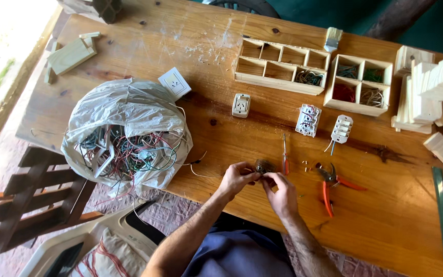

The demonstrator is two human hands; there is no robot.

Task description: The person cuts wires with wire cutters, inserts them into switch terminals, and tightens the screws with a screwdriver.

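Both hands, left hand (238, 177) and right hand (281, 192), pinch a small brownish electrical part (264, 166) above the table edge; loosening could drop it. Beyond lie a red-handled screwdriver (285, 160), red-handled pliers (334, 183), and compartmented wooden boxes (281, 65).

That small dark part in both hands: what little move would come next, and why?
Probably the right hand reaches for the red-handled screwdriver. Both hands pinch the small dark part, the left hand can steady it, and the tool lies just beyond the fingers.
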